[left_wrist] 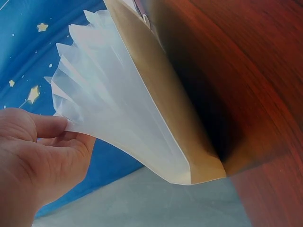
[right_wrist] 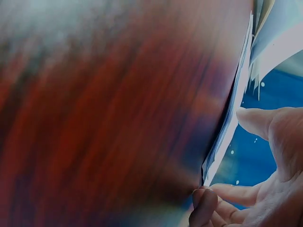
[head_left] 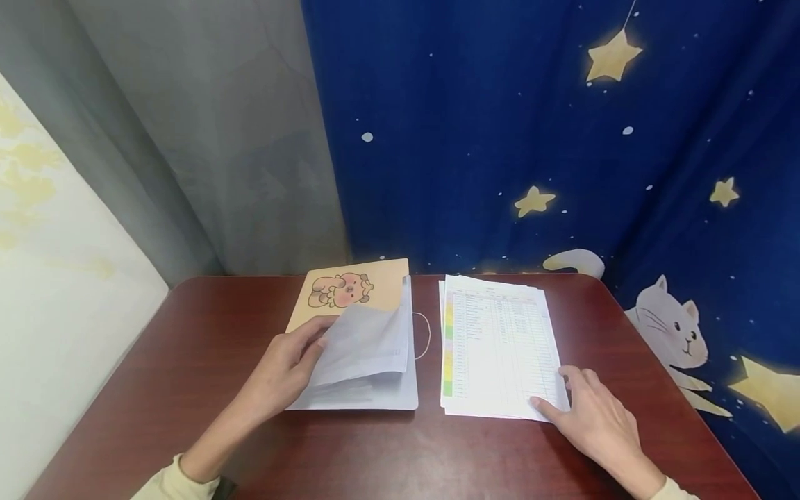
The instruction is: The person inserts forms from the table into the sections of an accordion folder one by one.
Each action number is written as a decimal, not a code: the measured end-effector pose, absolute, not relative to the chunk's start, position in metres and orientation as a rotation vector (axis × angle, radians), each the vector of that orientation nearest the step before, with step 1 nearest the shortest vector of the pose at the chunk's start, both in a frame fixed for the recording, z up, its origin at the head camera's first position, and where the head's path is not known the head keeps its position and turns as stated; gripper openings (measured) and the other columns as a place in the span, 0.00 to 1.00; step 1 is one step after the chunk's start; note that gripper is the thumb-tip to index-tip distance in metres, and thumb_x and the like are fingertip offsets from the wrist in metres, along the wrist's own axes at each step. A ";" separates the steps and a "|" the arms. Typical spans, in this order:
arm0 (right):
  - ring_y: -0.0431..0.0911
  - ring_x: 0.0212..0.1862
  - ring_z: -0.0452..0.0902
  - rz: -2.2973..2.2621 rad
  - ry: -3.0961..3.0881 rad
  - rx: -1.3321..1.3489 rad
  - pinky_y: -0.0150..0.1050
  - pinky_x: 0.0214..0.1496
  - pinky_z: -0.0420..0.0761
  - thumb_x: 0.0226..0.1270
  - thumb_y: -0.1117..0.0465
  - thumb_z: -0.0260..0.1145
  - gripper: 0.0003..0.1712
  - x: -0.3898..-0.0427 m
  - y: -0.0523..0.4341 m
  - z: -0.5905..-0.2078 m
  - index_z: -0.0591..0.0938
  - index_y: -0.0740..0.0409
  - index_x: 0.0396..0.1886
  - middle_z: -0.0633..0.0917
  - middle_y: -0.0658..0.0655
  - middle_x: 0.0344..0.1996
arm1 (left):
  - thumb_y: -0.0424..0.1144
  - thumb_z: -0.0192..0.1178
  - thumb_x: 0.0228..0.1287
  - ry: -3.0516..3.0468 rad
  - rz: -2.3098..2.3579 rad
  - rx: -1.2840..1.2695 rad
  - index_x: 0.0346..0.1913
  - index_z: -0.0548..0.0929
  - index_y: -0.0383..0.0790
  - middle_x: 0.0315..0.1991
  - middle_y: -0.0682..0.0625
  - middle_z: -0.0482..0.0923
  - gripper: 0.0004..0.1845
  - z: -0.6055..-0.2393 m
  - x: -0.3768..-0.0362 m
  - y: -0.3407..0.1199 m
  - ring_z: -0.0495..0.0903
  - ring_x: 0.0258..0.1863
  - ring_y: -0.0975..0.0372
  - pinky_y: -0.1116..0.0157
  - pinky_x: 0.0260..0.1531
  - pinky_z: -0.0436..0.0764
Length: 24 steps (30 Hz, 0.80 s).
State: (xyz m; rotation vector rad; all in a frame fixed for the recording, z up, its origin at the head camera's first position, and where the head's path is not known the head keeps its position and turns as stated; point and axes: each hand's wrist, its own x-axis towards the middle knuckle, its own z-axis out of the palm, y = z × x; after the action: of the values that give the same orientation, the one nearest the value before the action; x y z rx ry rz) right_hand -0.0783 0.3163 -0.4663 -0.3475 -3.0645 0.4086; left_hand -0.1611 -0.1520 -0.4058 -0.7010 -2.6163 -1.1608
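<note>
A tan folder (head_left: 359, 326) with a cartoon animal on its inside cover lies open on the dark red table (head_left: 187, 361), and everything else sits in relation to it. The left hand (head_left: 284, 371) rests at the folder's left edge, thumb and fingers pinching a fan of clear plastic sleeves (head_left: 365, 340) and lifting them off the pages beneath; the left wrist view shows the sleeves (left_wrist: 113, 104) splayed above the tan cover (left_wrist: 161, 94), with the thumb (left_wrist: 45, 126) pressed on their edge. A thin elastic loop (head_left: 426, 335) hangs off the folder's right side. Just right of the folder, apart from it, lies a stack of printed sheets (head_left: 496, 344) with a coloured strip down its left margin. The right hand (head_left: 594, 413) lies at the stack's near right corner, fingers fairly straight and fingertips touching the paper; the blurred right wrist view suggests the fingers (right_wrist: 222, 191) sit at the sheet edges (right_wrist: 232, 123), though whether they grip any is unclear. A blue star-and-cat curtain (head_left: 562, 139) hangs behind the folder.
</note>
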 end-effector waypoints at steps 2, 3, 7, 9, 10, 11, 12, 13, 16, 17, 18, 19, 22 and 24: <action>0.51 0.37 0.75 0.393 -3.084 -0.366 0.46 0.30 0.76 0.52 0.28 0.78 0.55 -0.078 0.317 -0.466 0.76 0.67 0.63 0.82 0.66 0.46 | 0.29 0.59 0.77 -2.615 -1.161 -0.702 0.64 0.83 0.54 0.32 0.59 0.82 0.21 -0.406 -0.161 -0.152 0.73 0.31 0.66 0.69 0.35 0.73; 0.51 0.36 0.74 0.388 -3.090 -0.375 0.45 0.29 0.75 0.52 0.27 0.78 0.55 -0.078 0.317 -0.466 0.77 0.68 0.61 0.81 0.65 0.44 | 0.29 0.59 0.77 -2.615 -1.161 -0.704 0.64 0.83 0.53 0.35 0.58 0.84 0.21 -0.407 -0.161 -0.152 0.74 0.32 0.66 0.69 0.35 0.73; 0.49 0.31 0.68 0.375 -3.101 -0.379 0.41 0.26 0.68 0.53 0.28 0.77 0.48 -0.076 0.317 -0.466 0.78 0.66 0.51 0.78 0.59 0.34 | 0.29 0.58 0.77 -2.606 -1.151 -0.717 0.65 0.83 0.52 0.45 0.56 0.89 0.21 -0.406 -0.161 -0.152 0.77 0.36 0.65 0.69 0.39 0.74; 0.49 0.30 0.67 0.373 -3.101 -0.371 0.41 0.25 0.66 0.54 0.29 0.77 0.44 -0.076 0.316 -0.465 0.78 0.64 0.46 0.75 0.57 0.31 | 0.29 0.58 0.77 -2.600 -1.142 -0.725 0.66 0.83 0.51 0.48 0.55 0.90 0.21 -0.406 -0.162 -0.153 0.78 0.37 0.64 0.69 0.40 0.75; 0.49 0.29 0.66 0.374 -3.103 -0.368 0.41 0.25 0.66 0.55 0.30 0.77 0.42 -0.075 0.316 -0.465 0.78 0.63 0.44 0.74 0.56 0.29 | 0.29 0.58 0.77 -2.597 -1.139 -0.729 0.66 0.83 0.51 0.49 0.55 0.90 0.21 -0.406 -0.162 -0.153 0.78 0.38 0.64 0.69 0.40 0.75; 0.48 0.29 0.65 0.375 -3.103 -0.366 0.41 0.25 0.65 0.55 0.31 0.78 0.40 -0.075 0.317 -0.464 0.77 0.62 0.42 0.73 0.55 0.28 | 0.29 0.58 0.77 -2.596 -1.137 -0.730 0.66 0.83 0.51 0.49 0.55 0.90 0.21 -0.405 -0.162 -0.153 0.78 0.37 0.64 0.69 0.40 0.75; 0.48 0.28 0.65 0.375 -3.104 -0.365 0.41 0.25 0.65 0.55 0.32 0.78 0.39 -0.075 0.317 -0.463 0.77 0.61 0.41 0.73 0.55 0.28 | 0.29 0.58 0.77 -2.595 -1.136 -0.731 0.66 0.83 0.51 0.49 0.55 0.90 0.21 -0.405 -0.163 -0.153 0.78 0.37 0.64 0.69 0.40 0.75; 0.48 0.28 0.65 0.375 -3.104 -0.368 0.41 0.25 0.65 0.55 0.32 0.78 0.38 -0.075 0.317 -0.463 0.76 0.61 0.40 0.72 0.55 0.27 | 0.29 0.58 0.77 -2.595 -1.136 -0.732 0.66 0.83 0.51 0.50 0.55 0.90 0.21 -0.405 -0.163 -0.153 0.78 0.38 0.64 0.69 0.41 0.75; 0.48 0.28 0.66 0.379 -3.113 -0.374 0.40 0.25 0.66 0.56 0.34 0.79 0.36 -0.073 0.317 -0.462 0.77 0.60 0.39 0.73 0.55 0.27 | 0.29 0.58 0.77 -2.599 -1.143 -0.729 0.66 0.82 0.51 0.45 0.55 0.90 0.21 -0.404 -0.163 -0.152 0.77 0.35 0.65 0.69 0.39 0.74; 0.47 0.28 0.66 0.381 -3.117 -0.375 0.40 0.25 0.66 0.56 0.34 0.79 0.35 -0.073 0.316 -0.462 0.77 0.60 0.39 0.73 0.54 0.27 | 0.29 0.58 0.77 -2.600 -1.145 -0.727 0.66 0.82 0.51 0.40 0.56 0.89 0.21 -0.404 -0.162 -0.152 0.76 0.34 0.66 0.69 0.38 0.74; 0.47 0.28 0.66 0.382 -3.121 -0.375 0.40 0.25 0.66 0.56 0.35 0.79 0.35 -0.072 0.316 -0.462 0.77 0.60 0.39 0.73 0.54 0.27 | 0.29 0.58 0.77 -2.600 -1.146 -0.726 0.66 0.82 0.51 0.35 0.57 0.87 0.21 -0.405 -0.162 -0.153 0.75 0.32 0.67 0.69 0.37 0.74; 0.47 0.27 0.67 0.382 -3.125 -0.376 0.40 0.25 0.67 0.57 0.35 0.79 0.34 -0.072 0.316 -0.462 0.78 0.60 0.39 0.73 0.54 0.27 | 0.29 0.59 0.77 -2.599 -1.146 -0.724 0.66 0.82 0.51 0.31 0.58 0.83 0.21 -0.405 -0.162 -0.153 0.74 0.30 0.68 0.69 0.36 0.74; 0.47 0.28 0.68 0.375 -3.133 -0.383 0.40 0.25 0.68 0.57 0.36 0.79 0.34 -0.073 0.315 -0.462 0.79 0.60 0.39 0.74 0.54 0.27 | 0.28 0.59 0.76 -2.592 -1.143 -0.719 0.65 0.83 0.50 0.22 0.61 0.69 0.21 -0.405 -0.161 -0.154 0.69 0.24 0.70 0.69 0.32 0.72; 0.47 0.27 0.69 0.373 -3.132 -0.390 0.41 0.26 0.68 0.57 0.37 0.80 0.33 -0.074 0.315 -0.461 0.80 0.61 0.40 0.75 0.53 0.26 | 0.28 0.59 0.76 -2.583 -1.138 -0.721 0.65 0.83 0.51 0.22 0.62 0.67 0.21 -0.405 -0.161 -0.155 0.68 0.24 0.70 0.69 0.32 0.72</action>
State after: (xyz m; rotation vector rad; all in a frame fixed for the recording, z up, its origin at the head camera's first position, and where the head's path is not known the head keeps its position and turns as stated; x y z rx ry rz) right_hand -0.0744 0.3151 -0.4606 -0.3895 -3.1317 0.3727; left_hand -0.1609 -0.1547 -0.4051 -0.7215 -2.5827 -1.1379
